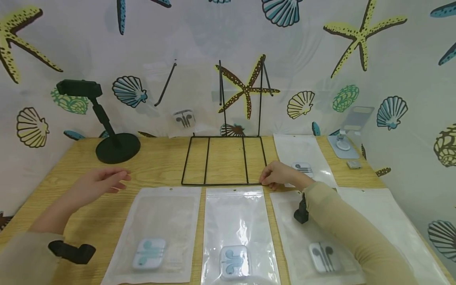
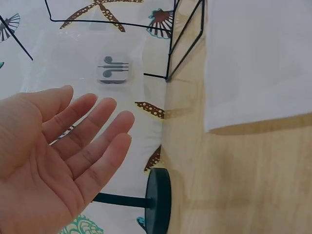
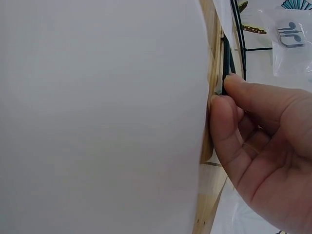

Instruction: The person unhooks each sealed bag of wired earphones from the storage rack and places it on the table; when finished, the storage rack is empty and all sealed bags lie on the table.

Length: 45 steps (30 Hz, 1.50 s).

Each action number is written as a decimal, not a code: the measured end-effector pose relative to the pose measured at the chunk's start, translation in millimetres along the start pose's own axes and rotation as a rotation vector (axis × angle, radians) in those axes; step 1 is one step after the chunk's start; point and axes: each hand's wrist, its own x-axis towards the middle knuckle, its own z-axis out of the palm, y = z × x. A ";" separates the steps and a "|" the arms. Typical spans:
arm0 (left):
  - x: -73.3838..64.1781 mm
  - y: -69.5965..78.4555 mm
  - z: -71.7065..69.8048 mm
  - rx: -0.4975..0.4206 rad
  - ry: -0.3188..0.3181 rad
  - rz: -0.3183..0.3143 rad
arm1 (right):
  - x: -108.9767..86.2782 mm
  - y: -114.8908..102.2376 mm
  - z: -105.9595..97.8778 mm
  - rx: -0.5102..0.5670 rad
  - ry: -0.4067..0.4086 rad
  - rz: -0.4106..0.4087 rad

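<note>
A black wire display rack [image 1: 224, 184] stands at the back middle of the wooden table, with prongs sticking out from its upright part. My right hand [image 1: 281, 174] is at the front right corner of its base. In the right wrist view, thumb and forefinger pinch the dark rod [image 3: 226, 63] there. My left hand [image 1: 101, 184] hovers to the left of the rack, palm turned up and fingers loosely bent in the left wrist view, holding nothing. A clear bag with boxed earphones [image 1: 184, 118] hangs at the rack's left prong.
Several flat bags lie in front: one on the left [image 1: 167, 213], a shiny middle bag [image 1: 231, 215], others under and beside the right arm. Another bag [image 1: 288, 150] lies right of the rack. A dark round-based stand [image 1: 117, 148] is back left, a phone stand [image 1: 343, 146] back right.
</note>
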 end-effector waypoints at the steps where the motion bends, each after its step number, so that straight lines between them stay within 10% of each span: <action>1: 2.8 2.5 -1.2 0.004 0.007 0.013 | 0.0 -0.3 0.0 0.001 0.001 0.003; 10: 31.8 24.9 -9.6 0.018 0.129 0.092 | 1.1 -0.6 0.8 0.003 0.000 0.012; 20: 75.0 53.2 -11.8 -0.021 0.230 0.011 | 2.0 1.5 -0.4 0.002 0.004 0.007; 33: 124.1 58.2 -14.3 -0.208 0.380 0.019 | 0.9 0.8 -0.2 -0.026 0.005 -0.008; 45: 152.5 61.6 -12.2 -0.249 0.373 -0.019 | 0.5 0.7 -0.2 -0.028 0.011 -0.005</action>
